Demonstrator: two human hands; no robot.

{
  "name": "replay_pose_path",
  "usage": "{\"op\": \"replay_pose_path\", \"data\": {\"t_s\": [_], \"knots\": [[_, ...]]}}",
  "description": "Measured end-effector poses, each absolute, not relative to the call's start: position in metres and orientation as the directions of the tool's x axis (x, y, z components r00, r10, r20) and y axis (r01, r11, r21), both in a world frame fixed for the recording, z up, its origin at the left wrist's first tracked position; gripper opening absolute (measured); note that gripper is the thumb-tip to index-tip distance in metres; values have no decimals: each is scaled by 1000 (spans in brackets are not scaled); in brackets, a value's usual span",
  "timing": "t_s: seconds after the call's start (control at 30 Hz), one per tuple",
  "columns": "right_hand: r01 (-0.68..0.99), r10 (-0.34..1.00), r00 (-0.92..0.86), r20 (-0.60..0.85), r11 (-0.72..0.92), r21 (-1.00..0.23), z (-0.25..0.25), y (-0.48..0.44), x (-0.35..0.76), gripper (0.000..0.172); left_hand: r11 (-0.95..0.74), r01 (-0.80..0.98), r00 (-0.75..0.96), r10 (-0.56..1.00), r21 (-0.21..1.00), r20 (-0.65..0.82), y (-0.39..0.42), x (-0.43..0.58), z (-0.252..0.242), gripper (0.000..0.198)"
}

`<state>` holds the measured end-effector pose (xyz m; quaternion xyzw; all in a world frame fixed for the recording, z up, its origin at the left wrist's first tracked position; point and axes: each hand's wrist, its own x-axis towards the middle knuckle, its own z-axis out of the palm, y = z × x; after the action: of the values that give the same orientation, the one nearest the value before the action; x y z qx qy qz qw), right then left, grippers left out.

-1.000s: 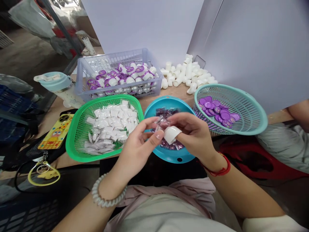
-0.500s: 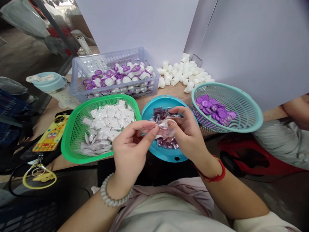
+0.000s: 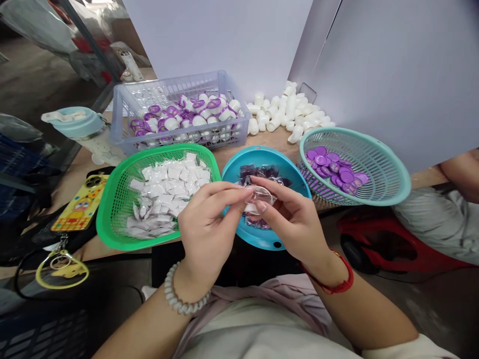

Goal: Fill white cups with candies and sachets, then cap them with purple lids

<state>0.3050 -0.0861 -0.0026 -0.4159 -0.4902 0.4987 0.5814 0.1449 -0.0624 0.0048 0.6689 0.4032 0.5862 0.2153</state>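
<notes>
My left hand (image 3: 209, 227) and my right hand (image 3: 290, 219) meet in front of me, both pinched on a small white cup (image 3: 260, 200) with a clear packet at its mouth. They hover over the near rim of a blue bowl (image 3: 269, 238) that holds dark purple wrapped pieces. Left of it a green basket (image 3: 112, 219) is full of white sachets. A teal basket (image 3: 389, 179) on the right holds purple round lids (image 3: 335, 167).
A grey crate (image 3: 123, 107) of white cups with purple lids stands at the back, beside a loose heap of white cups (image 3: 292, 114). A yellow phone (image 3: 80, 202), a key ring and a pale blue bottle lie left. Another person's arm (image 3: 460, 167) shows right.
The white cup has turned in my fingers, its mouth now facing up. Both hands have closed in tighter together over the blue bowl.
</notes>
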Motion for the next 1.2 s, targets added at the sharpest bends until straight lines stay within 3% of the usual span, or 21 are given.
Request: {"op": "replay_pose_path", "data": {"t_s": [0.3,0.47,0.53,0.6,0.7,0.8,0.9,1.0,1.1,1.13,1.2], "knots": [[-143,983,144,116,137,-980,-8,-80,308,30,-634,485,237,759,603,607,-71,146,12,31],[-130,982,172,78,101,-986,-15,-79,312,22,-757,421,446,653,501,612,-64,138,13,42],[-142,987,147,62,83,-986,-14,-79,315,22,-758,367,456,652,540,606,-60,136,13,37],[-146,992,118,54,71,-987,-12,-78,316,22,-647,280,346,757,709,555,-57,137,12,30],[-150,993,95,65,78,-986,-9,-77,314,20,-218,-45,254,941,975,222,-57,146,7,36],[-194,989,134,62,88,-977,-9,-79,306,19,132,-243,368,929,961,-35,-62,156,-1,37],[-169,978,182,105,137,-976,-6,-84,300,27,189,-296,350,934,936,-78,-67,160,-8,38],[-29,978,58,202,204,-979,4,-87,323,22,179,-299,306,948,937,-84,-64,152,-11,38],[340,967,54,250,218,-915,14,-73,394,22,173,-224,266,958,959,-111,-57,137,-7,33],[538,960,115,257,157,-828,14,-64,425,24,179,-183,269,955,967,-126,-54,132,-5,32],[888,966,184,180,-84,-452,9,-39,488,29,191,-121,305,941,974,-147,-49,125,0,32]]}}
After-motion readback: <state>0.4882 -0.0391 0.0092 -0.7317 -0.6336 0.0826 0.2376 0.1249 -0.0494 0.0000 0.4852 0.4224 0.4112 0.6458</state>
